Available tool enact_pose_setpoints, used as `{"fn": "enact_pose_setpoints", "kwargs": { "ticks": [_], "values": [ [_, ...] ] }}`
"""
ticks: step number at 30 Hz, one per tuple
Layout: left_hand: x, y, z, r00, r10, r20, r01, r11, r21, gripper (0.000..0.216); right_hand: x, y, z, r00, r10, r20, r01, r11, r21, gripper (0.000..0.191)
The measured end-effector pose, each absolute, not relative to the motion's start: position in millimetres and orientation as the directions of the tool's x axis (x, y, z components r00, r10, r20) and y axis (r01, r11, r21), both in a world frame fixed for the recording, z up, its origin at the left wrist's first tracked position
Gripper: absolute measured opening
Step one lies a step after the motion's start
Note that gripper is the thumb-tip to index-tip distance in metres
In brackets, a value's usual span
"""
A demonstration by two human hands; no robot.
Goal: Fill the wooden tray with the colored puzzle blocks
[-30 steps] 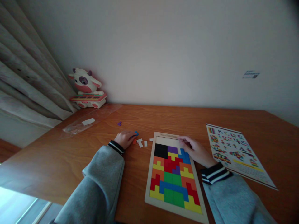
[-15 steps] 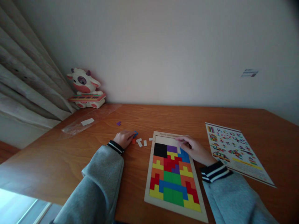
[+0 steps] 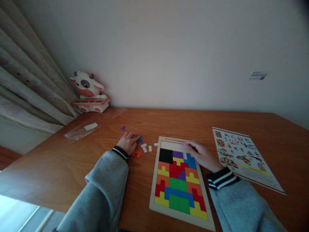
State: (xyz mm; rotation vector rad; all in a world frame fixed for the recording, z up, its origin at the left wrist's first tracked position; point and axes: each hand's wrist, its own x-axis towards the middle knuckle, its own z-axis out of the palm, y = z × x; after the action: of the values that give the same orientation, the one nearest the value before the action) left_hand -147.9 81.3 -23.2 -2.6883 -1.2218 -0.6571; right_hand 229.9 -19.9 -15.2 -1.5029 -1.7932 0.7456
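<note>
My left hand [image 3: 127, 143] lies low over the table with its fingers stretched out. An index fingertip touches a small blue puzzle piece [image 3: 141, 139]. Just below that hand is an orange puzzle piece [image 3: 137, 153], partly covered by it. My right hand [image 3: 201, 154] rests over the upper right of a wooden puzzle board [image 3: 152, 196], fingers extended and nothing visible in them. Coloured block pieces fill most of the board, among them a black square [image 3: 166, 156] and a blue piece [image 3: 190, 161] beside my right hand. Bare pale wood shows along its top.
Several small white pieces [image 3: 150, 148] lie between my left hand and the board. A purple piece [image 3: 123, 128] sits farther back. Clear plastic wrapping [image 3: 74, 132] and a cow toy keyboard [image 3: 90, 101] stand at left. A printed pattern sheet [image 3: 246, 154] lies at right.
My left hand has shifted slightly, its fingers spreading forward. The blue piece has turned, and more of the orange piece shows, now nearer to me. My right hand has barely moved.
</note>
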Motion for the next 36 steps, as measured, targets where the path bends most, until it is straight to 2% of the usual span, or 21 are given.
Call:
{"fn": "enact_pose_setpoints", "kwargs": {
  "ticks": [9, 13, 16, 20, 22, 29, 36],
  "values": [
    [-147.2, 86.7, -24.4, 0.545, 0.707, 0.451, 0.733, -0.663, 0.154, 0.032, 229.1, -20.8, -13.5, -0.103, 0.984, 0.143, 0.614, 0.176, -0.770, 0.042],
    [-145.4, 85.2, -19.3, 0.505, 0.727, 0.464, 0.731, -0.647, 0.217, 0.041, 227.3, -21.9, -12.4, -0.087, 0.988, 0.129, 0.610, 0.155, -0.777, 0.042],
    [-140.1, 77.5, -10.7, 0.450, 0.695, 0.561, 0.708, -0.661, 0.250, 0.045, 226.1, -22.2, -12.2, -0.050, 0.989, 0.142, 0.596, 0.143, -0.790, 0.041],
    [-119.7, 58.0, 2.6, 0.427, 0.588, 0.687, 0.617, -0.745, 0.254, 0.037, 222.2, -23.6, -7.9, 0.058, 0.975, 0.216, 0.581, 0.143, -0.802, 0.039],
    [-101.8, 45.7, 6.7, 0.475, 0.536, 0.698, 0.547, -0.801, 0.243, 0.035, 217.3, -26.0, -3.1, 0.058, 0.973, 0.224, 0.546, 0.157, -0.823, 0.039],
    [-30.2, 15.3, 4.4, 0.545, 0.365, 0.755, 0.264, -0.929, 0.259, 0.030, 191.0, -36.5, 9.6, -0.148, 0.977, 0.154, 0.300, 0.193, -0.934, 0.037],
    [-3.6, 10.9, -0.5, 0.535, 0.377, 0.756, 0.186, -0.926, 0.330, 0.031, 194.6, -31.5, 7.7, -0.064, 0.997, 0.049, 0.132, 0.057, -0.990, 0.040]
  ]
}}
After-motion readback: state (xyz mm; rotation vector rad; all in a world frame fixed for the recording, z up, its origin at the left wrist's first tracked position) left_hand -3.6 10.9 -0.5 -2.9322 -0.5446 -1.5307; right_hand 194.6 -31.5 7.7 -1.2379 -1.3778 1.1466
